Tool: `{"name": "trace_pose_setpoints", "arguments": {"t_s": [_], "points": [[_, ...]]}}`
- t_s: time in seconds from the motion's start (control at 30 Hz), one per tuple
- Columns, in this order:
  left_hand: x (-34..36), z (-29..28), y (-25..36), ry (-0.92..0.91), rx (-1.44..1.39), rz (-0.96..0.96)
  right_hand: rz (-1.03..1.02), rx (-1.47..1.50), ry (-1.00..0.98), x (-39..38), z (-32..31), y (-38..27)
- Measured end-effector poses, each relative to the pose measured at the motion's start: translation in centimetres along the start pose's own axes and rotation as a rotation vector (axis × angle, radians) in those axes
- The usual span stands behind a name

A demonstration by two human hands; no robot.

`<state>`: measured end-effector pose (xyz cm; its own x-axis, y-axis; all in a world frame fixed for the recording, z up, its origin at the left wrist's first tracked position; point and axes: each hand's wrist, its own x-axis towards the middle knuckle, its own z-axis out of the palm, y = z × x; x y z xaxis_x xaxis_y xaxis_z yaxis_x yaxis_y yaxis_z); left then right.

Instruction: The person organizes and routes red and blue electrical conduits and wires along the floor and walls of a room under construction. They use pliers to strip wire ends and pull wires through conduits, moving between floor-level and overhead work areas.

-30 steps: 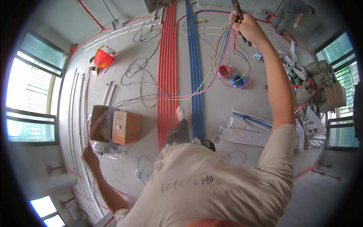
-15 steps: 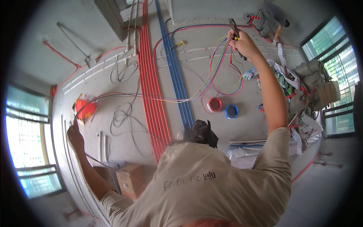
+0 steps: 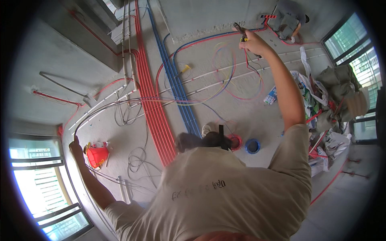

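My left hand (image 3: 75,148), at far left, is closed around a bundle of thin electrical wires (image 3: 120,100). The bundle arcs up from the fist and runs across the floor pipes to the right. Its coloured ends form loops, blurred by motion, below my raised right hand (image 3: 254,43). That hand is wrapped round a pair of pliers (image 3: 240,29) with dark jaws and yellow-marked dark handles; a red and a dark wire hang just under it. Whether the fingers also pinch the wires cannot be made out. A red wire coil (image 3: 236,142) and a blue wire coil (image 3: 253,146) lie near my feet.
Red conduits (image 3: 150,96) and blue conduits (image 3: 173,80) run along the floor, crossed by white pipes (image 3: 201,89). A red container (image 3: 97,156) stands left. Debris bags (image 3: 335,142) lie right. Another person (image 3: 287,24) crouches at the far right.
The view has shifted, and my feet now show near the coils. The wire bundle bows higher beside my left hand. The coloured loops have swung and blurred; both hands stay closed.
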<state>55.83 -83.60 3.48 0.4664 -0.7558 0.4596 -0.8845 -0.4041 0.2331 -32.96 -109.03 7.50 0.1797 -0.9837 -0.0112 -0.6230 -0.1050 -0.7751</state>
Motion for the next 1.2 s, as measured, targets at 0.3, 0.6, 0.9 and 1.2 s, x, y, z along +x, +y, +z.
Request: {"name": "trace_pose_setpoints", "arguments": {"t_s": [0.3, 0.6, 0.9, 1.2], "points": [[6.3, 9.1, -10.5, -0.341, 0.497, -0.642, -0.149, 0.314, 0.289, 21.2, -6.8, 5.5], [9.3, 29.5, 4.0, -0.625, 0.677, -0.683, -0.013, 0.815, 0.417, 36.6, -8.5, 11.6], [19.0, 38.8, 68.0, -0.709, -0.753, 0.106, 0.130, 1.032, 0.111, 42.8, 0.9, 12.4], [17.6, 38.4, 94.8, -0.978, -1.310, -0.026, -0.002, 0.725, 0.058, 45.7, -6.5, 13.5]]}}
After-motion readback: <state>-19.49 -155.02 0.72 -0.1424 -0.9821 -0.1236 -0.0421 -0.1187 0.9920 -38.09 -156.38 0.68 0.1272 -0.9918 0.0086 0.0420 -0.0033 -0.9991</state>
